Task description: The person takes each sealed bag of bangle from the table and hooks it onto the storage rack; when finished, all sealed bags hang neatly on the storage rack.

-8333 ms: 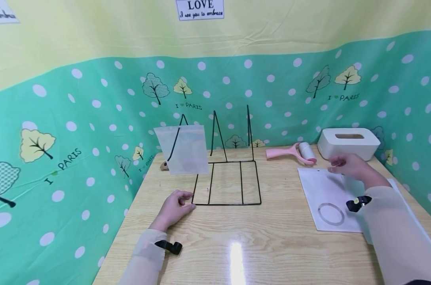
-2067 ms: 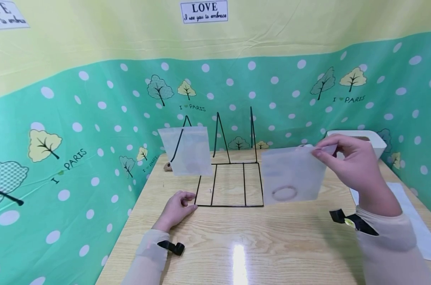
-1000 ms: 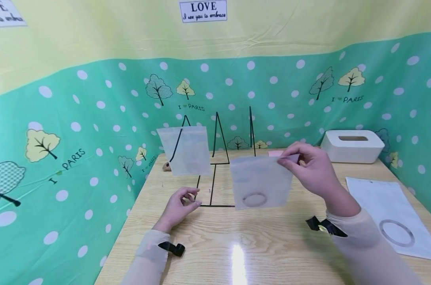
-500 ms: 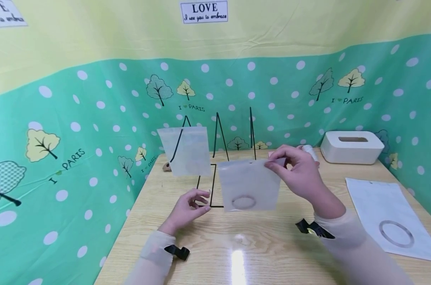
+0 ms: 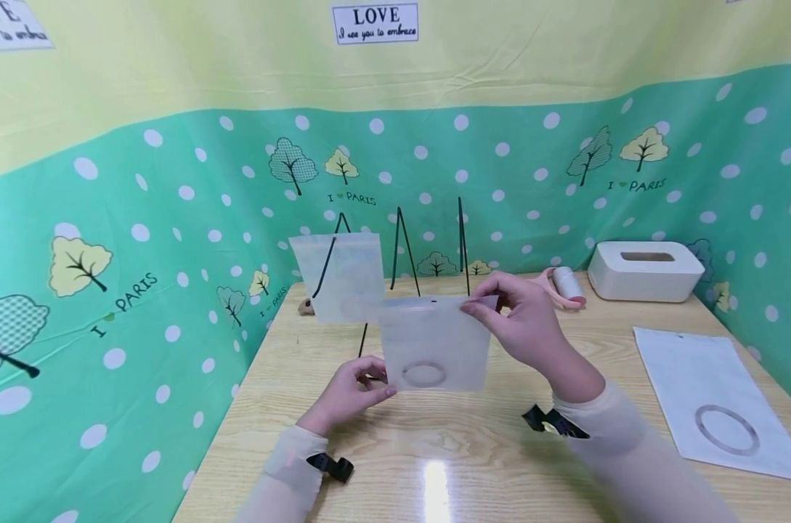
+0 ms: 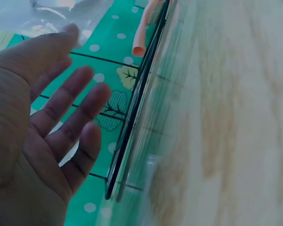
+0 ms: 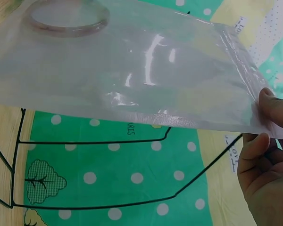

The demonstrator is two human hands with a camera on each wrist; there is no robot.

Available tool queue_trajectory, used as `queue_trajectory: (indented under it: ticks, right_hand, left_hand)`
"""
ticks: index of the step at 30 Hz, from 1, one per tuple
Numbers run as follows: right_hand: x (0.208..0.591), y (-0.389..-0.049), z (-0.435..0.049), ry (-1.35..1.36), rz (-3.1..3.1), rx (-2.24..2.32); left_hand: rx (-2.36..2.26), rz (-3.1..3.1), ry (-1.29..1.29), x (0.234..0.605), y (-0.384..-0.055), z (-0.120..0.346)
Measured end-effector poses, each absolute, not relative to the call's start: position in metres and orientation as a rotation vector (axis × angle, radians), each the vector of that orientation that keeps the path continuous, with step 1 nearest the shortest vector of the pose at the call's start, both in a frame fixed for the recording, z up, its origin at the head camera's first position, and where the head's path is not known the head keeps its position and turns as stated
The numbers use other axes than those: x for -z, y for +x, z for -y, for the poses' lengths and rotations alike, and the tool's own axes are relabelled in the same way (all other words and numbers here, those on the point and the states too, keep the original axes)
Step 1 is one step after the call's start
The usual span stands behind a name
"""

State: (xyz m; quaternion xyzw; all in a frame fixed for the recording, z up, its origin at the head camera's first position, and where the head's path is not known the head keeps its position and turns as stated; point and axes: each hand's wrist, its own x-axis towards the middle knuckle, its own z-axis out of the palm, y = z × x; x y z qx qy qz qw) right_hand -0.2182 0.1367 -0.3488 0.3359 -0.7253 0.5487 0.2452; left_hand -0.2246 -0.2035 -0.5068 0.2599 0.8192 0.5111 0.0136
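My right hand point(image 5: 522, 319) pinches the top right corner of a translucent zip bag point(image 5: 444, 334) between thumb and fingers. A ring-shaped bangle point(image 5: 424, 374) lies in the bag's lower part. The bag hangs upright in front of a black wire rack point(image 5: 410, 250), hiding much of its base. By the bag's lower left corner is my left hand point(image 5: 346, 392), fingers loosely bent. In the left wrist view the thumb point(image 6: 61, 40) overlaps that corner; whether it touches cannot be told. Another translucent bag point(image 5: 346, 280) stands at the rack's left divider.
A larger bag point(image 5: 702, 370) with a ring in it lies flat on the right of the wooden table point(image 5: 500, 465). At the back right stand a white tissue box point(image 5: 646, 272) and a pink-handled lint roller point(image 5: 568, 287). A patterned cloth point(image 5: 532, 131) hangs behind.
My right hand has lifted a bag off the pile on the right and carried it left before the rack. My left hand has moved right from the rack's front corner towards the bag's lower corner.
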Motion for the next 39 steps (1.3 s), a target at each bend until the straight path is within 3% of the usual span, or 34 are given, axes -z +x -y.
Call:
queue_trajectory:
  ticks: [24,39]
  right_hand:
    - [0.357,-0.221,-0.123,0.956,1.993,-1.598]
    - [0.365,-0.232,-0.115,0.799,2.069,-1.607]
  left_hand:
    - [-1.595,-2.694,0.704,0.506,-0.226,0.220]
    - [-1.633,-2.731,0.653,0.504,-0.227,0.227]
